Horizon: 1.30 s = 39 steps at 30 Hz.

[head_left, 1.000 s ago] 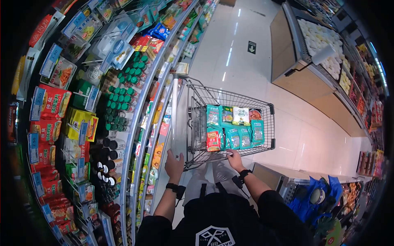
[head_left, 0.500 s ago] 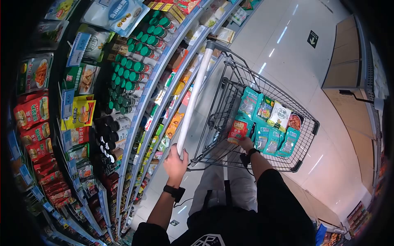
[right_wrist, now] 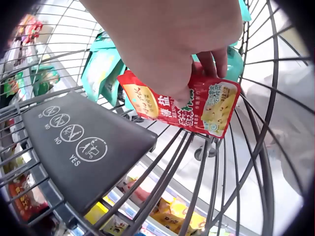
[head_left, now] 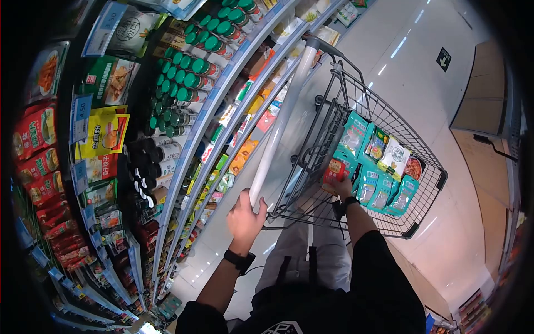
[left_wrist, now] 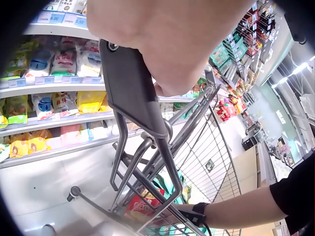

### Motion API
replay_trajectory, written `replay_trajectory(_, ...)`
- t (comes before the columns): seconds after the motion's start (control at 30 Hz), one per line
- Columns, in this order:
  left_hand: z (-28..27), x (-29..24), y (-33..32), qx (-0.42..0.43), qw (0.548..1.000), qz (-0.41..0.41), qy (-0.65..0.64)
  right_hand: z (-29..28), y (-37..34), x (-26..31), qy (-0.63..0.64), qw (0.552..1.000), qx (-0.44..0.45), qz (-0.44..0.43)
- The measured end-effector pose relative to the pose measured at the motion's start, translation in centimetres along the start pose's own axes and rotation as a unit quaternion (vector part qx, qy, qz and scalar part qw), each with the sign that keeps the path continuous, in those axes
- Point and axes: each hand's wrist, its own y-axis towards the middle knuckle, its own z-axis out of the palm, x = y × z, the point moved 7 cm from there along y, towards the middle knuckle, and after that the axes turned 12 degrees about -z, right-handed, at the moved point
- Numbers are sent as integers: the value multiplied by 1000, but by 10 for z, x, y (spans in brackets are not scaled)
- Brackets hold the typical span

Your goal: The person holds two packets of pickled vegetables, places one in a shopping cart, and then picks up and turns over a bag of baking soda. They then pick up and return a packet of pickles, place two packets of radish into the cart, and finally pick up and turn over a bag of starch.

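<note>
My left hand (head_left: 246, 220) grips the near end of the shopping cart's pale handle (head_left: 278, 133). In the left wrist view that hand fills the top, over the handle's dark end piece (left_wrist: 130, 86). Inside the cart, my right hand (head_left: 340, 186) holds a red food packet (right_wrist: 216, 108) with thumb and fingers; the packet lies tilted in the right wrist view, its printed front showing. Teal pouches (head_left: 384, 192) lie right beside that hand, with a white-and-green packet (head_left: 396, 157) and a round tub of red food (head_left: 414, 168) behind them.
Shelves on the left hold green-capped jars (head_left: 194, 80), red packets (head_left: 36, 133) and a yellow packet (head_left: 103, 133). The cart's wire rim (head_left: 397, 111) surrounds the goods; its child-seat flap (right_wrist: 88, 142) shows pictograms. A wood-sided display (head_left: 478, 111) stands across the aisle.
My right hand has moved from the cart's near side rim into the basket and taken hold of the red packet. My left hand has closed round the handle. The head view has turned.
</note>
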Motion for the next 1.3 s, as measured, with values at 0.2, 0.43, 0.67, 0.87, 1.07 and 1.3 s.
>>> replay_trajectory(0.2, -7, 5, -6, -5, 998, 44, -45, -82, -48, 79, -37, 997, -28, -58)
replay_trajectory(0.43, -1, 13, -11, -15, 989, 88, -117, -151, -229, 228, 167, 961, -88, -202)
replay_trajectory(0.67, -38, 41, -62, 11, 908, 96, -408, -86, -431, 325, 265, 934, -49, -235)
replay_trajectory(0.87, -43, 91, -183, 541, 598, 12, -592, -15, -502, 354, 251, 929, 59, -266)
replay_trajectory(1.07, -139, 127, -221, 447, 558, 57, -697, 27, -547, 394, 273, 905, 76, -316)
replay_trajectory(1.3, -174, 151, -219, 253, 597, 93, -755, 30, -570, 413, 280, 887, 70, -361)
